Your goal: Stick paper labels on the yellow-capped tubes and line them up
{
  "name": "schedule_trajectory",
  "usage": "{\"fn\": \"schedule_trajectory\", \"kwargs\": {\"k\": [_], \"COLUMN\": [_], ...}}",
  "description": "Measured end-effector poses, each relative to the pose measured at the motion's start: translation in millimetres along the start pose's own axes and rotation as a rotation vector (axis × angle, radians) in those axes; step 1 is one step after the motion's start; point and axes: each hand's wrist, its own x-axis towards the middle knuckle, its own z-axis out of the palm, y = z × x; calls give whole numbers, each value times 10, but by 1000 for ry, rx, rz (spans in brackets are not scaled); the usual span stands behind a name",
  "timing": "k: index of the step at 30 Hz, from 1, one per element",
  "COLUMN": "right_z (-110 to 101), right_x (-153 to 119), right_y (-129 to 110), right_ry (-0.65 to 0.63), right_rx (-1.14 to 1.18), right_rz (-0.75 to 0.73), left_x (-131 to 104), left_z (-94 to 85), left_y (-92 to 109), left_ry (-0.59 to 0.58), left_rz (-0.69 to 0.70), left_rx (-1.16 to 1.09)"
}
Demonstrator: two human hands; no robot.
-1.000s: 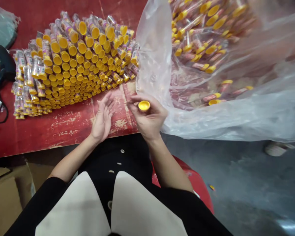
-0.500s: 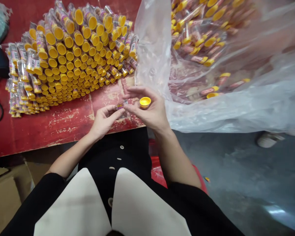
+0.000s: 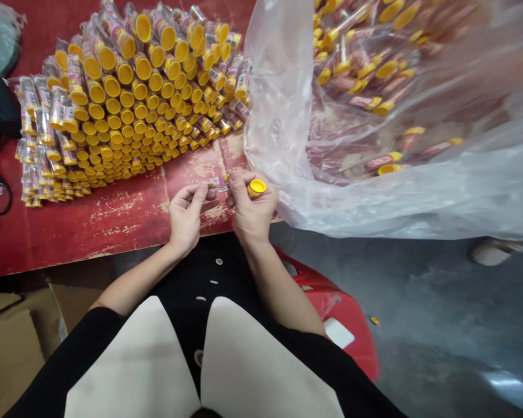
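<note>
Red paint, worn to pale patches near its front edge, covers the table (image 3: 126, 223) in the head view, with grey floor (image 3: 440, 302) beyond it at right and cardboard (image 3: 9, 348) below at left. On the left half lies a big stack of clear tubes (image 3: 126, 110), most of their yellow ends turned toward the person. Right of it spreads a translucent plastic bag (image 3: 279, 116) with yellow-capped pieces (image 3: 387, 69) lying loose inside. Between stack and bag, just over the table's front edge, the two hands work close together. The left hand (image 3: 185, 217) is nearly closed, thumb against fingers, pinching one end of a small clear printed piece (image 3: 218, 182); the right hand's thumb and finger are at its other end. The right hand (image 3: 253, 209) is curled around an item with a yellow cap (image 3: 257, 187) facing up; the rest is hidden by the fingers. A red stool (image 3: 348, 313) stands below the right forearm
</note>
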Motion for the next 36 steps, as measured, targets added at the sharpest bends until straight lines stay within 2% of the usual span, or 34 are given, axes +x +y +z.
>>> {"fn": "schedule_trajectory", "kwargs": {"k": [3, 5, 7, 10, 14, 19, 22, 25, 28, 32, 36], "right_z": [19, -44, -139, -258, -299, -292, -321, -369, -414, -419, -364], "right_x": [-29, -18, 0, 22, 30, -40, -117, -160, -151, -129, -160], "right_y": [-23, -112, -224, -338, -288, -127, -91, -81, -87, -118, -112], "right_ry": [-74, -157, -182, -178, -211, -116, -60, -9, -3, -68, 13], "right_rx": [174, 238, 223, 120, -5, -173, -171, -119, -66, -84, -150], "right_rz": [151, 175, 107, -73, -221, -315, -380, -385, -380, -370, -461], "left_x": [91, 164, 216, 230, 181, 141, 131, 127, 133, 139, 129], "left_z": [-31, -103, -182, -254, -245, -178, -131, -94, -90, -124, -146], "left_y": [-78, -88, -74, -57, -87, -105, -74, -49, -53, -78, -76], "left_ry": [43, 47, 21, -40, -70, -64, -53, -46, -48, -68, -102], "left_rz": [140, 181, 181, 172, 150, 103, 13, -50, -43, 12, 28], "left_rx": [35, 44, 49, 58, 85, 97, 46, 20, 13, 24, 60]}}
